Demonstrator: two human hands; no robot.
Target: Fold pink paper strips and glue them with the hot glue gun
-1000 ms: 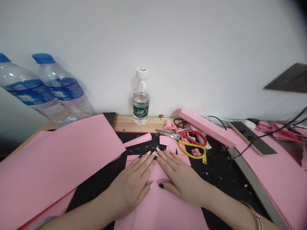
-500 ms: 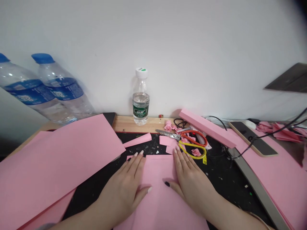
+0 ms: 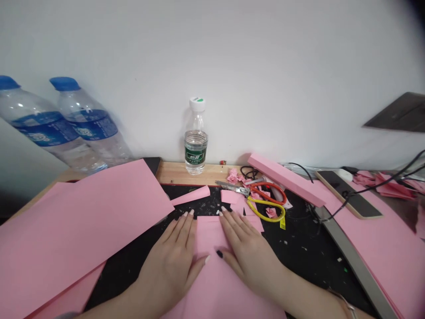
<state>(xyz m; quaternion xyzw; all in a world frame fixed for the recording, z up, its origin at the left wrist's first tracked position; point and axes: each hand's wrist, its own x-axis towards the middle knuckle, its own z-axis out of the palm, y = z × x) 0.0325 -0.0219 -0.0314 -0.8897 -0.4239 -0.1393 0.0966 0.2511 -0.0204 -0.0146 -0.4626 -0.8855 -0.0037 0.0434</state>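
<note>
A sheet of pink paper lies on the black mat, with a narrow crease or fold along its far edge. My left hand rests flat on its left side, fingers stretched forward and thumb out on the paper. On the right side my right hand also lies flat, its fingertips at the far edge and its thumb on the paper. Just beyond my right fingers are small pink paper pieces and scissors with one red and one yellow handle.
Large pink sheets cover the left side. A small water bottle stands by the wall; two big bottles lean at the left. A long pink paper bar, a phone and black cables lie at the right.
My right hand has slid left across the paper, closer to my left hand, uncovering the sheet's far right corner. My left hand has shifted slightly left.
</note>
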